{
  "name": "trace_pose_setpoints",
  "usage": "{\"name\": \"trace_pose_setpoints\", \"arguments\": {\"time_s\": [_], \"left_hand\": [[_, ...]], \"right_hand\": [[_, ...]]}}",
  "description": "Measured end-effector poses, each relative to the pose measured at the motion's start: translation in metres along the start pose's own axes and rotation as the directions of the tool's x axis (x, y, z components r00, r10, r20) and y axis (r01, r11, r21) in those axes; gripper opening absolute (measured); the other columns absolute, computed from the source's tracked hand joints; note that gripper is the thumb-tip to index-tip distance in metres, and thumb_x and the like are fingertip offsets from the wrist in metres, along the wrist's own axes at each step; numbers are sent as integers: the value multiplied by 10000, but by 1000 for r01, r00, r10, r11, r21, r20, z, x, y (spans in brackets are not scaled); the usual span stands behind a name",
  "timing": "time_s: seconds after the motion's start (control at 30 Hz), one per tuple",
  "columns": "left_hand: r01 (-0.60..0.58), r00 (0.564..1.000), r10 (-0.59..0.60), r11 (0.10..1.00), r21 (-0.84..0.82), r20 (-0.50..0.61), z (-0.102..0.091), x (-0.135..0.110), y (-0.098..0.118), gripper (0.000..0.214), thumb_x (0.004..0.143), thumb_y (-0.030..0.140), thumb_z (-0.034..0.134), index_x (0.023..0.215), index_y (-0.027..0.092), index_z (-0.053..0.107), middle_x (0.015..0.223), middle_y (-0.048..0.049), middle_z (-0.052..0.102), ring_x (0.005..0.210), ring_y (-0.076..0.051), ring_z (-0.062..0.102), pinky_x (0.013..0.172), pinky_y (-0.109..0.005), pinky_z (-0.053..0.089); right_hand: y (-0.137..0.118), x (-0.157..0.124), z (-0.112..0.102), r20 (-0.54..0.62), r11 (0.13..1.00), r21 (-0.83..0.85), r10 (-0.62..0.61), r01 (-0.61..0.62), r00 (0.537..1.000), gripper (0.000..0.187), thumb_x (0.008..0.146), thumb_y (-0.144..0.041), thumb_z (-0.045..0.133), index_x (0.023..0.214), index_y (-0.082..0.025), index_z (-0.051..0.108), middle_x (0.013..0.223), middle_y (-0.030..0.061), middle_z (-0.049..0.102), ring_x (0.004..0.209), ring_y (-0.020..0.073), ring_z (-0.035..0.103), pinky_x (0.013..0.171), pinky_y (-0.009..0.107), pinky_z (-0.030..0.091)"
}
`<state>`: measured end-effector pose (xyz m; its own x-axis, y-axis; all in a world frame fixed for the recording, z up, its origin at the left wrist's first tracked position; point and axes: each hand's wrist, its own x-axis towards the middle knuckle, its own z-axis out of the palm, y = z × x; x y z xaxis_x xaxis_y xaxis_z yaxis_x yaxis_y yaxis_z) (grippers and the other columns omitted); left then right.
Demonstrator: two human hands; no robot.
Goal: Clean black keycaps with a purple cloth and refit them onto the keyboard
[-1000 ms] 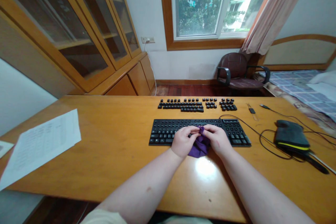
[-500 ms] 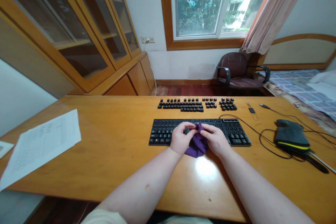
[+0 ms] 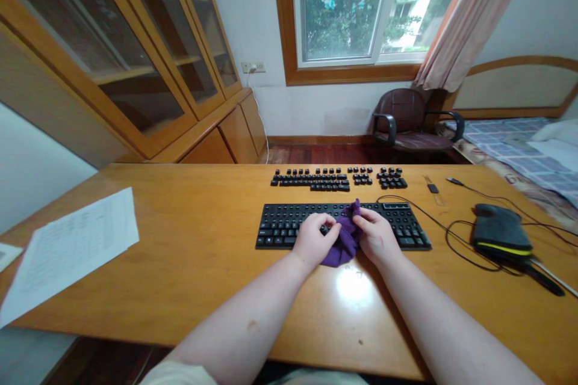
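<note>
A crumpled purple cloth (image 3: 347, 240) lies over the front middle of a black keyboard (image 3: 280, 225), its lower end hanging past the keyboard's front edge. With thumb and forefinger pinched together, my left hand (image 3: 313, 237) grips the cloth's left side. My right hand (image 3: 378, 236) is closed on the upper right part, where a tip of the cloth sticks up above the fingers. Whether anything small is inside the cloth or between the fingertips is hidden. Some key positions on the keyboard have no caps on them.
Rows of loose black keycaps (image 3: 311, 181) lie behind the keyboard. A wire tool with a dark handle (image 3: 432, 188), a cable and a dark grey pouch-like item with a yellow edge (image 3: 502, 231) are to the right. Papers (image 3: 85, 234) lie at the left.
My hands have moved slightly apart. My right hand has shifted right and drawn the cloth's upper end up and right, so the cloth is more spread out.
</note>
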<state>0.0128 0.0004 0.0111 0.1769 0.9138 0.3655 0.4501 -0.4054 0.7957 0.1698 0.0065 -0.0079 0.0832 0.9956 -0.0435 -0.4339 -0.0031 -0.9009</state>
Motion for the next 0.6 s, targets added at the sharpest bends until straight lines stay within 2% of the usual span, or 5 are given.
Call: {"name": "trace_pose_setpoints", "arguments": {"time_s": [0.13,0.27,0.37,0.5,0.6], "left_hand": [[103,990,-119,974,-202,-69,4,1,-2,134,794,232,515,709,152,579,679,-1,584,678,-126,545,658,-239,442],[179,976,-214,887,-426,-37,8,0,-1,124,793,241,527,796,139,598,741,-21,626,710,-131,584,679,-242,473],[128,989,-147,890,-438,-8,8,0,0,132,804,209,521,839,146,632,840,-48,645,803,-145,602,767,-268,483],[53,999,-54,908,-416,9,10,-1,-3,137,736,163,617,871,162,640,894,-50,608,800,-139,603,754,-268,508],[53,998,-62,921,-385,-12,12,-2,-5,154,711,147,646,863,167,634,878,-41,604,790,-137,607,740,-268,523]], "right_hand": [[-1,-3,3,50,999,-47,24,-21,998,249,598,-272,747,833,-197,716,814,43,709,696,188,619,676,317,479],[-2,-6,3,111,988,-157,9,9,994,246,609,-266,736,844,-195,720,823,50,706,720,196,615,678,323,471],[-2,-5,2,153,982,-178,-35,62,988,212,614,-253,732,822,-211,728,856,44,699,767,195,610,719,323,460],[-3,-2,-2,149,963,-227,-117,149,982,132,596,-242,743,724,-212,731,819,32,680,800,195,595,746,312,446],[-6,-2,-2,154,951,-284,-81,123,985,133,607,-267,736,723,-203,731,790,37,680,773,197,593,720,312,448]]}}
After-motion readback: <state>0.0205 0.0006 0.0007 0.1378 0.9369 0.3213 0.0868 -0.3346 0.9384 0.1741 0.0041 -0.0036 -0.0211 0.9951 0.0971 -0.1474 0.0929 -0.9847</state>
